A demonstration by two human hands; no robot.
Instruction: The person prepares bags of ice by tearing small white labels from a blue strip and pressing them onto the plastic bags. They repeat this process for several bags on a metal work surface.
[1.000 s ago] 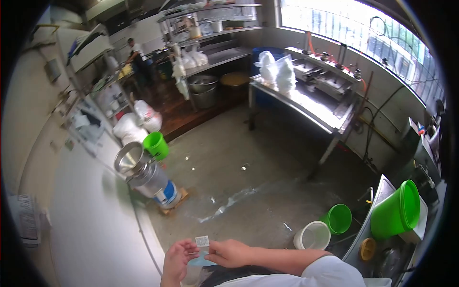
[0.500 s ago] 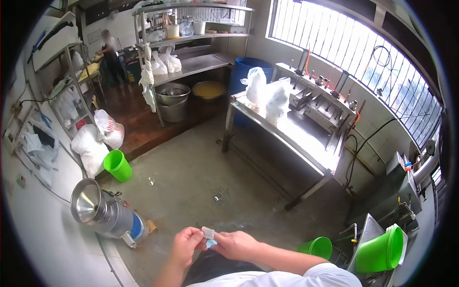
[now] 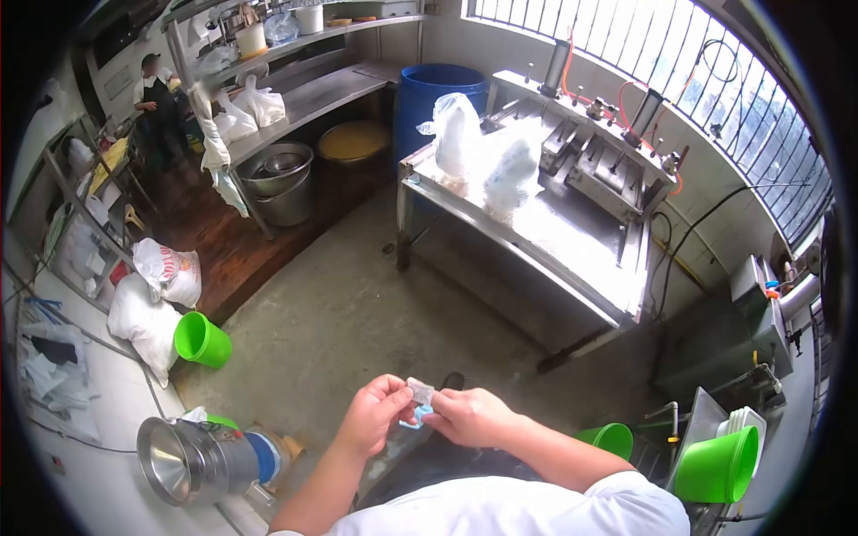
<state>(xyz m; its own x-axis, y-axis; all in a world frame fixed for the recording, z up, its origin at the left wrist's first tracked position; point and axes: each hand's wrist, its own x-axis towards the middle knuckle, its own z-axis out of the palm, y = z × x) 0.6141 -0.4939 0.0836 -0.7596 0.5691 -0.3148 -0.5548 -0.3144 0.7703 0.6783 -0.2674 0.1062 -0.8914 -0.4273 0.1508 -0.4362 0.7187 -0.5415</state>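
Observation:
Low in the head view, my left hand pinches one edge of a small whitish-grey packet, thumb on top. My right hand has its fingers closed at the packet's other edge. Just below the packet, between both hands, shows a light blue piece; its kind and which fingers hold it I cannot make out. Both hands are in front of my body, above the floor.
A steel table with filled plastic bags and a clamp machine stands ahead right. On the left are a steel funnel-topped machine, a green bucket and white sacks. A person stands far back left.
My view has shifted, and my hands sit a little higher and further right in it. More of the packet and light blue piece shows. The person at the back has turned and straightened.

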